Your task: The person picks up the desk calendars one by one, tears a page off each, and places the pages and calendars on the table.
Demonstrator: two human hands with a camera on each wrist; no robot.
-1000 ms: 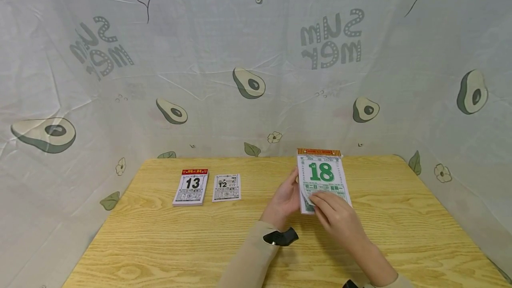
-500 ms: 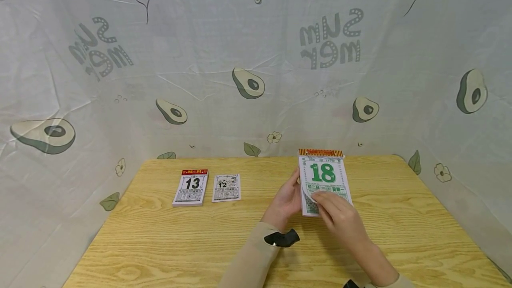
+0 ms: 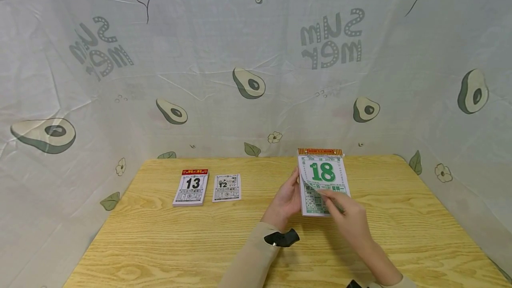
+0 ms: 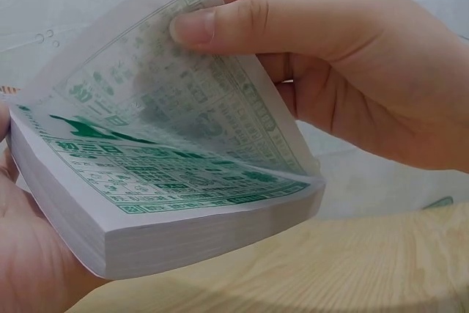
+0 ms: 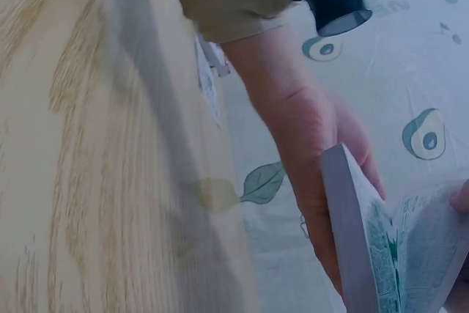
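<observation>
A thick tear-off calendar (image 3: 316, 210) with a red and yellow top strip is held up over the table, tilted. My left hand (image 3: 286, 197) grips its left side from beneath, palm partly under the block. My right hand (image 3: 350, 219) pinches the lower part of the top sheet (image 3: 323, 172), which bears a green 18, between thumb and fingers. In the left wrist view that sheet curls up off the block (image 4: 212, 243), and the thumb (image 4: 194, 28) lies on its underside. Beneath it shows another green-printed page, still partly covered.
Left on the wooden table (image 3: 160, 243) lies a smaller calendar (image 3: 190, 190) showing 13, with a red top. Next to it lies a loose sheet (image 3: 226, 188) marked 12. A white avocado-print cloth (image 3: 224, 34) stands behind the table and along its sides.
The right hand has moved slightly right with the top sheet's corner, peeling it higher so more of the page below shows. The left hand and the calendar have barely moved.
</observation>
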